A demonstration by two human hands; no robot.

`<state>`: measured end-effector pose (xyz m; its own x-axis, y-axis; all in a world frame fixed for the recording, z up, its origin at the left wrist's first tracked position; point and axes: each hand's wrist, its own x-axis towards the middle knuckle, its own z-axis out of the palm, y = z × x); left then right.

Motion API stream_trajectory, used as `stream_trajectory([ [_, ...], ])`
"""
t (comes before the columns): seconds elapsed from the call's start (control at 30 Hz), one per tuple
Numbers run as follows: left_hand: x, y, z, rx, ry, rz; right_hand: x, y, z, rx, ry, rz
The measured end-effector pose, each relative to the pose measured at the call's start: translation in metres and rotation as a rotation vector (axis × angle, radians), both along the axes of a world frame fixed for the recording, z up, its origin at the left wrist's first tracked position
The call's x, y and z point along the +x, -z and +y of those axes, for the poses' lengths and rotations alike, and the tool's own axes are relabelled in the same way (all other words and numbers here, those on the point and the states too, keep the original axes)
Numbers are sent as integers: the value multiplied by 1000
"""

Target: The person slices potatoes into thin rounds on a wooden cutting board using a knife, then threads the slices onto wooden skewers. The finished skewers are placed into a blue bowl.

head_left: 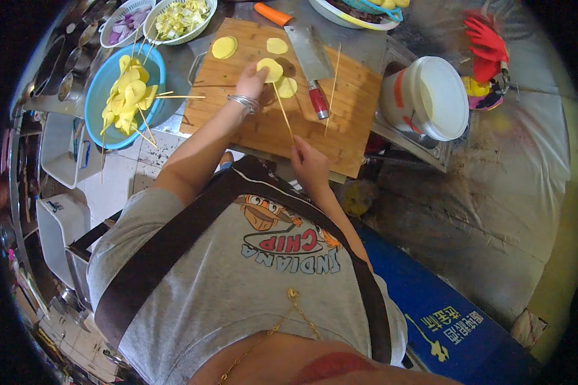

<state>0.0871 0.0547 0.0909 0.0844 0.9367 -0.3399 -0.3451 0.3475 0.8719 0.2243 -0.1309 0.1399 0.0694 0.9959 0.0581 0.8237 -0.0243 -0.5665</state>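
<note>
My left hand [250, 82], with bracelets at the wrist, pinches a thin yellow potato slice [270, 68] above a wooden cutting board [237, 131]. A bamboo skewer [282, 110] is in my closed right hand [311, 168], its far end meeting the edge of that slice. Whether the point has gone in is too small to tell. Another potato slice [286, 88] lies just beside it, with more slices [225, 47] at the board's far left and a single round [277, 45] farther back. To their right rest a cleaver [309, 54] with a red handle and a loose skewer [333, 90].
A blue basin [90, 106] of skewered potato slices stands left of the board, sticks poking over its rim. Behind are baskets of chopped cabbage [181, 18] and purple onion [127, 25]. A white bucket [424, 98] stands right; red gloves [485, 42] hang beyond.
</note>
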Motion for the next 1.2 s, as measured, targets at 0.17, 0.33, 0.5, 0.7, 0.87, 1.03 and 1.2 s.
stream_trajectory([
  [0.17, -4, 14, 3, -153, 117, 39, -4, 4, 0, 73, 16, -10],
  [0.33, 2, 27, -9, 345, 16, 461, -10, 2, 6, 124, 44, 51],
  [0.5, -16, 34, 2, 298, -40, 540, -3, -10, -12, -310, 100, 457],
  [0.7, 2, 48, -27, 266, 113, 448, -8, 11, -3, -197, 152, 501],
  [0.87, -4, 40, -20, 413, 233, 554, 4, 27, 7, -148, 224, 570],
  [1.03, -61, 29, 77, 281, -376, 1643, 18, 25, -9, -191, 217, 599],
  [1.2, -83, 34, 69, -22, -68, 1502, 16, 20, -21, -312, 168, 642],
])
